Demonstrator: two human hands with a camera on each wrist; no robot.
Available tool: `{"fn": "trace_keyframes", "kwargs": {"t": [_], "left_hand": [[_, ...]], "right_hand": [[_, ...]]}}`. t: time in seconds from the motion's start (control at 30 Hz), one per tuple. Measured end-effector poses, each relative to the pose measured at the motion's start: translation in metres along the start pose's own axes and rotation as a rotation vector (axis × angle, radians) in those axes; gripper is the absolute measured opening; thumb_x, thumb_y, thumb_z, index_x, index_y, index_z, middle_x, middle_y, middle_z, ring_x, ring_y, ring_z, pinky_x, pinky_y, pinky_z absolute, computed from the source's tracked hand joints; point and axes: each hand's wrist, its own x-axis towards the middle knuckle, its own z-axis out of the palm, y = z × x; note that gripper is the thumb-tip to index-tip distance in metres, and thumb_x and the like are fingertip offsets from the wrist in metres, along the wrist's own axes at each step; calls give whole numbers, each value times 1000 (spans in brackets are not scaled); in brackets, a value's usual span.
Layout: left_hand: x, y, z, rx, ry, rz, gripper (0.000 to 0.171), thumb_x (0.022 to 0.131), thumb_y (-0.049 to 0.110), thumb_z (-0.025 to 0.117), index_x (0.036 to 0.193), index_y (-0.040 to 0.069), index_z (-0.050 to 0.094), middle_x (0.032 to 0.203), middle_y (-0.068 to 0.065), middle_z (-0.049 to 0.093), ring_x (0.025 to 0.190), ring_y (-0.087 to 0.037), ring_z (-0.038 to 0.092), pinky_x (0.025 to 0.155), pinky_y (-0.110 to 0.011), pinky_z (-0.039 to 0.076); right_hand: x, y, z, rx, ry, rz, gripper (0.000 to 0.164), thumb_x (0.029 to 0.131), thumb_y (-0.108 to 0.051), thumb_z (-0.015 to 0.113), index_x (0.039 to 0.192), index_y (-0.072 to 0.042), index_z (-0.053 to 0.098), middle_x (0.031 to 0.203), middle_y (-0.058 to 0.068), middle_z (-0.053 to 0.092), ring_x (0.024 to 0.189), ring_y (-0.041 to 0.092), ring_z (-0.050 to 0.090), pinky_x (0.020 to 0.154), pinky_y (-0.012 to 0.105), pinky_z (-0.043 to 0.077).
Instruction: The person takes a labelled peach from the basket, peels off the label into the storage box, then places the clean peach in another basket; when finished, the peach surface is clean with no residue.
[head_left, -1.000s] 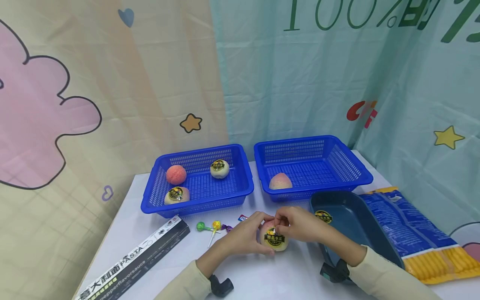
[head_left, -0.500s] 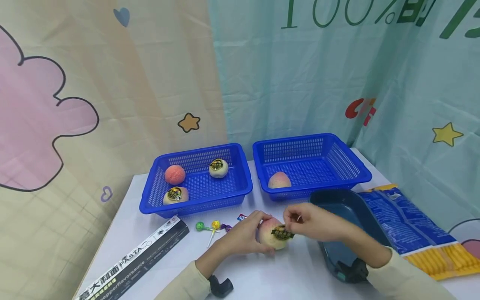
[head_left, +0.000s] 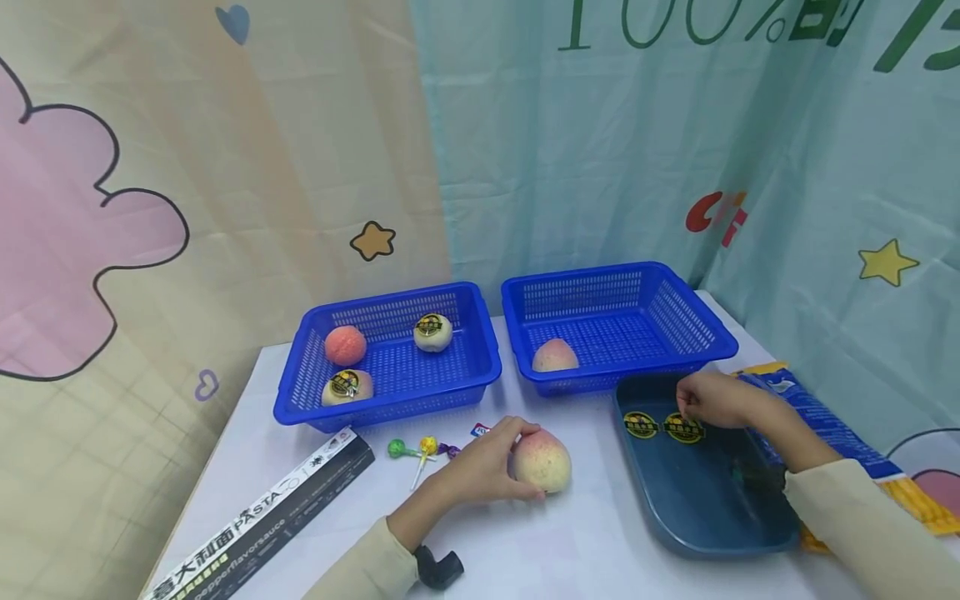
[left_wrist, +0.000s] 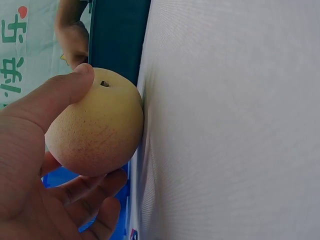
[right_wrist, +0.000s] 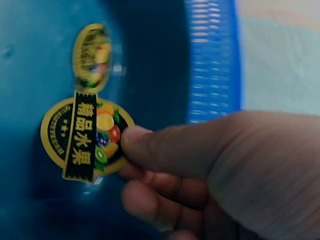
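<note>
My left hand holds a pink-and-yellow peach on the white table, thumb on one side and fingers beneath and behind it. In the left wrist view the bare peach shows its stem hollow. My right hand is over the dark blue baking pan, pinching a black-and-gold fruit sticker at its edge between thumb and finger. A second such sticker lies in the pan beside it.
Behind, the left blue basket holds a coral-pink ball-like fruit and two stickered fruits. Another peach sits in the right basket. Lollipops and a pasta box lie left; a blue-yellow bag lies right.
My right hand has peeled the sticker off the peach and carried it right into the baking pan. My left hand has stayed on the peach.
</note>
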Motion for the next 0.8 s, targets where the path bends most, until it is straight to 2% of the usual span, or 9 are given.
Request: {"fn": "trace_keyframes", "kwargs": {"t": [0.17, 0.3, 0.4, 0.53, 0.7, 0.8], "left_hand": [[0, 0, -1, -4, 3, -4, 83, 76, 52, 87, 143, 22, 47, 136, 6, 52, 121, -11, 53, 100, -37, 48], [0, 0, -1, -2, 2, 12, 83, 77, 50, 87, 143, 21, 47, 136, 6, 52, 121, -11, 53, 101, -36, 48], [0, -1, -1, 11, 6, 41, 82, 77, 50, 87, 142, 20, 47, 135, 5, 53, 118, -10, 54, 99, -34, 48], [0, -3, -1, 22, 15, 61, 82, 77, 51, 87, 142, 20, 47, 135, 5, 53, 116, -9, 54, 97, -33, 49], [1, -4, 0, 9, 17, 51, 83, 76, 51, 87, 142, 20, 47, 135, 6, 53, 116, -9, 55, 97, -33, 49], [1, -4, 1, -4, 19, 51, 82, 75, 50, 88, 141, 20, 49, 133, 6, 54, 112, -9, 55, 95, -32, 49]], "right_hand": [[10, 0, 8, -217, 61, 6, 19, 93, -3, 64, 78, -13, 59, 68, -7, 51, 60, 10, 47, 55, 28, 39], [14, 1, 14, -337, 99, 18, 18, 94, -5, 65, 80, -13, 58, 68, -5, 49, 60, 12, 46, 55, 30, 39], [16, 2, 20, -359, 123, 65, 14, 95, -7, 64, 83, -12, 59, 68, -3, 49, 60, 15, 48, 55, 32, 41], [18, 5, 28, -379, 149, 101, 16, 94, -7, 65, 81, -11, 58, 65, -1, 48, 57, 16, 48, 53, 32, 42], [20, 6, 33, -416, 168, 112, 19, 92, -5, 66, 77, -11, 57, 65, 0, 47, 56, 17, 47, 52, 33, 42], [18, 1, 29, -374, 141, 97, 14, 92, -5, 68, 81, -10, 61, 68, -1, 51, 59, 17, 49, 53, 34, 44]]}}
